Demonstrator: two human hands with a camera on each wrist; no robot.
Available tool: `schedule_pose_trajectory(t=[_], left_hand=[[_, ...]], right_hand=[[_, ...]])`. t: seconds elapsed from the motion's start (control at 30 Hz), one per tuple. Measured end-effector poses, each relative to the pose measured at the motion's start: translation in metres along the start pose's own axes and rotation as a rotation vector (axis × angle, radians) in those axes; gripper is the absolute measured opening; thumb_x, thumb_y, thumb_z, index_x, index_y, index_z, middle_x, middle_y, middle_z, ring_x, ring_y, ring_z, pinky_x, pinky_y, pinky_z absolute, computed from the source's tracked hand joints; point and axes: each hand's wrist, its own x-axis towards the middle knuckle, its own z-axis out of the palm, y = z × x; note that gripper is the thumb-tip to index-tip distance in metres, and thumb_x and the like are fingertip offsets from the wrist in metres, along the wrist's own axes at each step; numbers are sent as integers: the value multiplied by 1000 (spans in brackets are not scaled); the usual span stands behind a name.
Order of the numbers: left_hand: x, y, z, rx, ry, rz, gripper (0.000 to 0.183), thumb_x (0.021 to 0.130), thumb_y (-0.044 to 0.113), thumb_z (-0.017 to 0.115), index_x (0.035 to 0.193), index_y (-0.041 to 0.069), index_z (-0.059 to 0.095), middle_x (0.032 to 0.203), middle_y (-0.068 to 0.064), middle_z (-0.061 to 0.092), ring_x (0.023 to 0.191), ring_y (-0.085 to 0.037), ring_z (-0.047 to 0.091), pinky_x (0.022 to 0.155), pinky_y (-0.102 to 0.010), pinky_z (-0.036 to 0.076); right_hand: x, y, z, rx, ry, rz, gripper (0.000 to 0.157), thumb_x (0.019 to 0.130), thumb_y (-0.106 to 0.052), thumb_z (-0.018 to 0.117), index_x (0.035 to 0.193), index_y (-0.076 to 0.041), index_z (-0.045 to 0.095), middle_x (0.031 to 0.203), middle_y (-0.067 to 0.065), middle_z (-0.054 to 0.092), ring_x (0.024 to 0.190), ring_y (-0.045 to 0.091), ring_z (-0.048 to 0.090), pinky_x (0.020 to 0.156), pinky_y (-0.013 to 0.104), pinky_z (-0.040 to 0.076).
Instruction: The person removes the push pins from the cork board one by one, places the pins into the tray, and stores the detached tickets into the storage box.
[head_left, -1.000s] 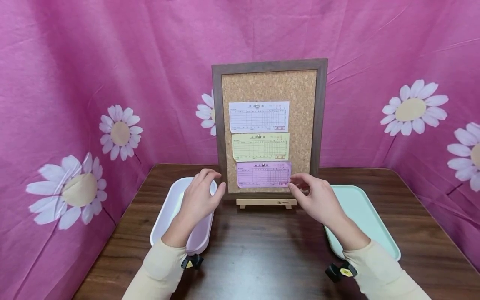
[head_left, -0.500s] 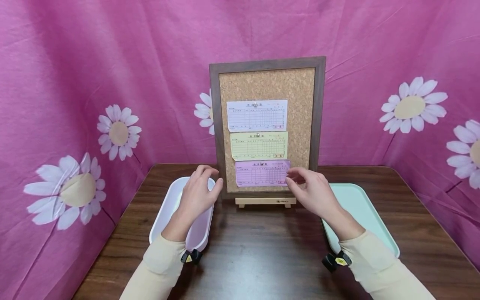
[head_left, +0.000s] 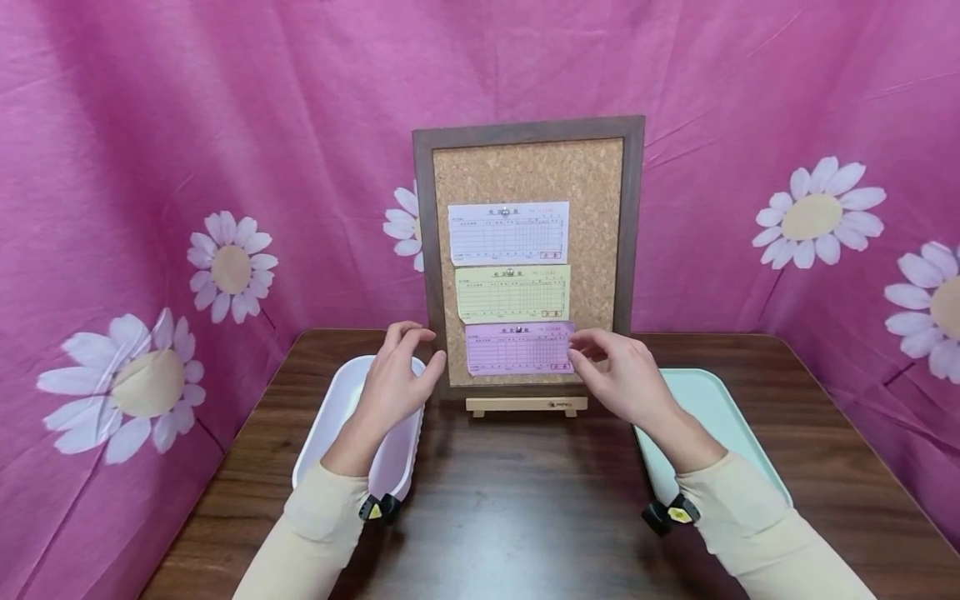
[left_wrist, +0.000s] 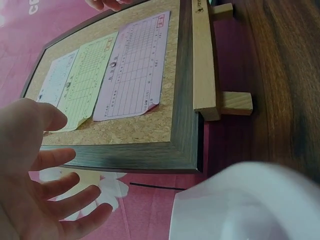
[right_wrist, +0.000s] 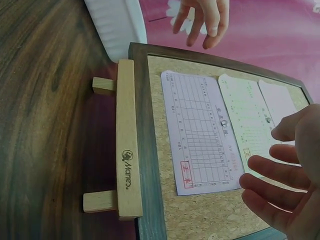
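Note:
A framed cork board (head_left: 592,179) stands upright on a small wooden easel (head_left: 527,406). Three printed slips hang on it in a column: white (head_left: 506,237) on top, yellow (head_left: 510,298) in the middle, purple (head_left: 506,354) at the bottom. Each has a metallic pushpin at its upper middle, such as the pushpin (right_wrist: 224,123) in the purple slip. My right hand (head_left: 626,375) is at the purple slip's right edge, fingers loosely bent with nothing between them. Left of the board, my left hand (head_left: 393,375) hovers with spread, relaxed fingers (left_wrist: 70,202), holding nothing.
A white plastic basket (head_left: 322,425) sits under my left hand and forearm. To the right, partly beneath my right forearm, lies a pale green tray (head_left: 716,417). Behind the dark wooden table (head_left: 510,500) hangs a pink curtain (head_left: 337,125) with daisies.
My right hand has risen slightly along the purple slip's right edge. The left hand has lifted a little beside the board. The slips and pins stay in place.

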Motion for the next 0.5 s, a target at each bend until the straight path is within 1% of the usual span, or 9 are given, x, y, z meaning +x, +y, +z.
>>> schedule_pose_trajectory(t=[0.1,0.23,0.37,0.5], left_hand=[[3,2,-1,-40,-12,-5,38,99,28,69,129,4,71,149,-17,55,129,-39,64,103,-59,53],[7,3,-1,-66,-3,-5,38,99,28,69,129,4,71,152,-16,52,133,-40,62,106,-58,52],[12,4,-1,-90,2,-8,38,99,27,68,129,4,71,154,-15,52,136,-38,61,108,-57,51],[16,5,0,-122,26,-5,36,100,24,68,128,3,71,156,-18,51,135,-38,60,111,-56,50]], right_hand=[[2,0,0,9,18,-10,20,100,-10,71,117,-1,78,104,16,82,93,32,78,81,54,63],[7,-1,1,28,35,-22,20,100,-9,72,117,0,78,105,18,81,92,33,78,77,51,65],[12,-3,1,37,40,-23,20,101,-9,72,117,1,78,106,19,81,91,32,78,75,48,65],[17,-4,1,40,39,-27,19,101,-8,71,117,1,77,105,19,80,90,32,78,75,48,65]])
